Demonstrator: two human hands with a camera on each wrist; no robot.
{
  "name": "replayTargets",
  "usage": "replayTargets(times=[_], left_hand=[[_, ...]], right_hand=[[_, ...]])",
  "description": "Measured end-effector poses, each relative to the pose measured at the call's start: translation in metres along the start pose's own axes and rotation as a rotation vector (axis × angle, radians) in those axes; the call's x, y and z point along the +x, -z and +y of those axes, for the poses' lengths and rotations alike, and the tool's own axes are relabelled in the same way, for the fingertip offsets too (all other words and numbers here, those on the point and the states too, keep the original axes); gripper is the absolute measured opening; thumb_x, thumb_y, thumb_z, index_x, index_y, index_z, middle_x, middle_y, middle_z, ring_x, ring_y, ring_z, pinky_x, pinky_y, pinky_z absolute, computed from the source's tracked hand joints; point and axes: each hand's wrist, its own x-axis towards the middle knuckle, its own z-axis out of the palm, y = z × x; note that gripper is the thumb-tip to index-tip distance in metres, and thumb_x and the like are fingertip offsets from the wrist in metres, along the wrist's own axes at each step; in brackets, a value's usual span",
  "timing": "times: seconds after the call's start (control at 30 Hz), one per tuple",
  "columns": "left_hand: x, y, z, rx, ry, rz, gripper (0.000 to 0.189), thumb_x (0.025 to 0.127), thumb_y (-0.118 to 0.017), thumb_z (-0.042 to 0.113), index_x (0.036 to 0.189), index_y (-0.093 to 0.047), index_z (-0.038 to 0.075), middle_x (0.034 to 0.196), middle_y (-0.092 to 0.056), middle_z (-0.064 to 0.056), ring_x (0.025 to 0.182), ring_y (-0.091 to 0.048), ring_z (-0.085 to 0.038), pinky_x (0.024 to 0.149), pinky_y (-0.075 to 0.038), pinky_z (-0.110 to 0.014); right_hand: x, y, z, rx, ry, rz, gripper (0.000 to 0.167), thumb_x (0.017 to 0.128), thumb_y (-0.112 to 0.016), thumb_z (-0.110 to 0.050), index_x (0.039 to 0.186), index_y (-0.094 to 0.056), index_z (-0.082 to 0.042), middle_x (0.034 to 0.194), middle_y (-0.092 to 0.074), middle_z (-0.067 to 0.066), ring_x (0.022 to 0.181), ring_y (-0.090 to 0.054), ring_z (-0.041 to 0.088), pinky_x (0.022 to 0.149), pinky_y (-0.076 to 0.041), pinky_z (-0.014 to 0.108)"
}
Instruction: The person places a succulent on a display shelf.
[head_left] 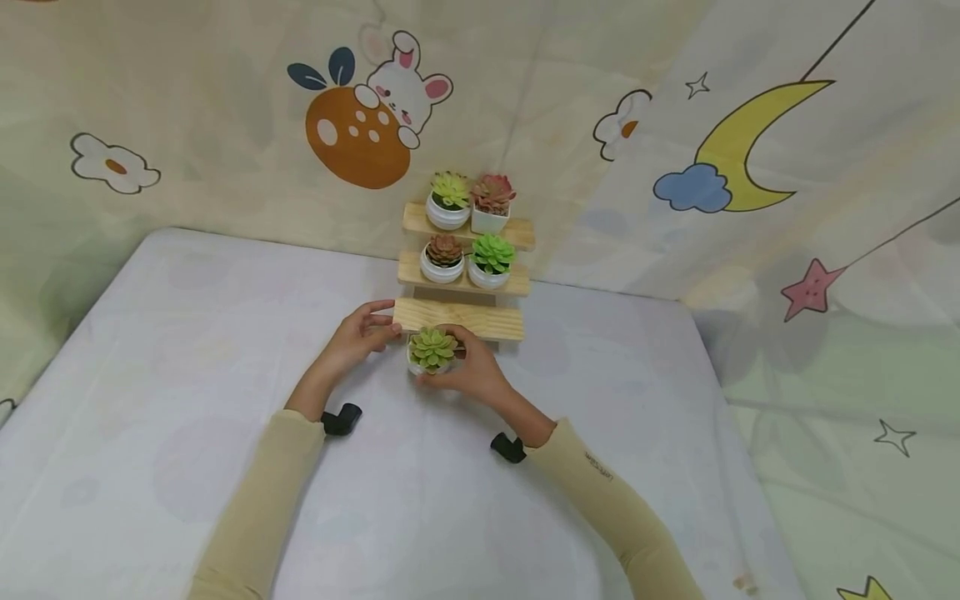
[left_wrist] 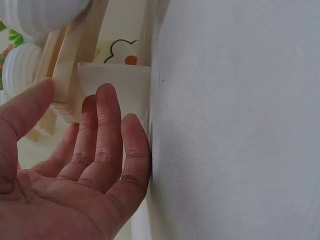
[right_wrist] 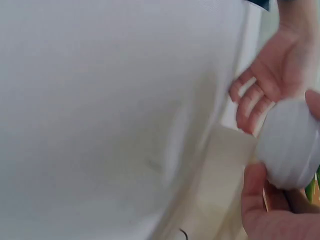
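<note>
My right hand (head_left: 472,367) holds a small potted succulent (head_left: 432,348) by its round white pot (right_wrist: 290,145), thumb and fingers on opposite sides. Green leaves spread over the pot, just in front of the lowest step of a wooden tiered stand (head_left: 491,322). At that step's left end is my left hand (head_left: 360,333), its thumb (left_wrist: 37,105) and fingertips right at the wood. In the left wrist view, the lower fingers are spread beside the stand's pale side support (left_wrist: 115,80), close over the tabletop.
On the middle step stand a brown succulent (head_left: 442,257) and a bright green one (head_left: 492,260). The top step bears a yellow-green succulent (head_left: 448,200) and a red one in a square pot (head_left: 492,202). A printed cloth (head_left: 555,100) hangs behind the white-covered table (head_left: 225,350).
</note>
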Motion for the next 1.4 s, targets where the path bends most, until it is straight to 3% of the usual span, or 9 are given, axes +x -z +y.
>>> replayTargets(times=[0.2,0.33,0.43,0.83,0.97,1.27,1.4], left_hand=[[0.002,0.002,0.000,-0.010,-0.002,0.000,0.059,0.098,-0.059,0.018,0.148,-0.034,0.000,0.131,-0.052,-0.030,0.114,-0.059,-0.040,0.079,-0.049,-0.027],[0.002,0.002,-0.001,-0.005,0.001,0.002,0.059,0.098,-0.059,0.018,0.148,-0.034,0.000,0.131,-0.053,-0.030,0.113,-0.060,-0.038,0.080,-0.050,-0.028],[0.002,0.002,-0.001,-0.006,0.006,0.000,0.059,0.098,-0.059,0.018,0.148,-0.034,0.000,0.131,-0.053,-0.030,0.113,-0.060,-0.038,0.080,-0.050,-0.028],[0.003,0.003,-0.001,-0.017,0.005,-0.006,0.059,0.098,-0.059,0.018,0.149,-0.033,0.001,0.132,-0.052,-0.030,0.116,-0.059,-0.040,0.080,-0.050,-0.027],[0.002,0.003,-0.001,-0.019,0.000,-0.004,0.059,0.098,-0.059,0.017,0.149,-0.033,0.000,0.132,-0.052,-0.030,0.116,-0.058,-0.041,0.080,-0.049,-0.027],[0.003,0.001,-0.004,-0.019,0.003,-0.011,0.059,0.098,-0.060,0.018,0.148,-0.034,0.001,0.132,-0.052,-0.029,0.115,-0.060,-0.039,0.080,-0.049,-0.027],[0.002,0.007,-0.006,0.006,0.016,-0.013,0.059,0.098,-0.060,0.023,0.148,-0.035,0.004,0.131,-0.054,-0.028,0.114,-0.061,-0.037,0.081,-0.050,-0.028]], right_hand=[[0.005,0.019,-0.003,0.046,-0.011,0.217,0.068,0.074,-0.085,-0.011,0.134,-0.053,0.000,0.128,-0.059,0.015,0.114,-0.056,0.027,0.094,-0.047,0.041],[0.013,0.027,0.001,0.097,-0.072,0.280,0.071,0.074,-0.085,-0.010,0.136,-0.052,0.000,0.128,-0.058,0.017,0.112,-0.057,0.028,0.091,-0.049,0.038],[0.016,0.029,0.002,0.127,-0.102,0.292,0.073,0.074,-0.085,-0.009,0.137,-0.051,-0.001,0.129,-0.057,0.017,0.113,-0.057,0.028,0.091,-0.049,0.039],[0.027,0.023,0.007,0.203,-0.085,0.361,0.068,0.075,-0.085,-0.008,0.134,-0.051,0.001,0.126,-0.058,0.016,0.111,-0.055,0.023,0.088,-0.046,0.028],[0.028,0.022,0.007,0.212,-0.080,0.359,0.066,0.074,-0.084,-0.007,0.131,-0.052,0.002,0.123,-0.058,0.017,0.106,-0.057,0.023,0.082,-0.046,0.026],[0.027,0.024,0.011,0.217,-0.077,0.355,0.065,0.074,-0.085,-0.008,0.130,-0.053,0.001,0.122,-0.059,0.015,0.104,-0.057,0.021,0.081,-0.047,0.025],[0.024,0.028,0.015,0.226,-0.087,0.307,0.067,0.075,-0.084,-0.007,0.132,-0.051,0.001,0.122,-0.058,0.016,0.103,-0.058,0.024,0.084,-0.049,0.028]])
